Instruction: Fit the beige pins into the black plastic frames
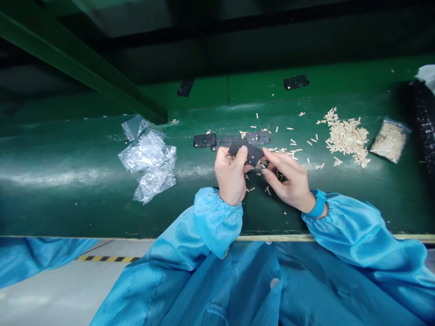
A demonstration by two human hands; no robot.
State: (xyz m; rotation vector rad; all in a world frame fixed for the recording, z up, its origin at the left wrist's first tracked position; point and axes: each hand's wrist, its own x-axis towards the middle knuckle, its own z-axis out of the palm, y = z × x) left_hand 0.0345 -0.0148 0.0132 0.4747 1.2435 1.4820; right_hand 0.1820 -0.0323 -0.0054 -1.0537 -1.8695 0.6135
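left hand (231,176) curled around a flat black perforated plate (246,151), thumb pressed down on the top face, other fingers tucked out of sight beneath it. right hand (287,181) closing on the same plate from the other side, thumb and forefinger pinching near its right edge, remaining fingers loosely bent, not spread. both hands close together, almost touching, with the plate held between them above a green desk (68,213). just beyond the held plate, 3 more black plates (205,140) lying flat in a line, the middle one partly hidden behind it. 2 further black plates (296,82) lying well apart from that line, up toward the far side of the desk. small beige pieces (346,138) scattered around the line of plates and piled in a loose heap to the right, just beside a clear bag of similar beige pieces (390,140). crumpled clear plastic bags (147,158) lying on the desk to the left of the hands. blue sleeves (217,222) with elastic cuffs on both arms, and a blue wristband (318,203) on the right wrist. along the far right edge, a black mesh strip (423,117), partly in shadow.
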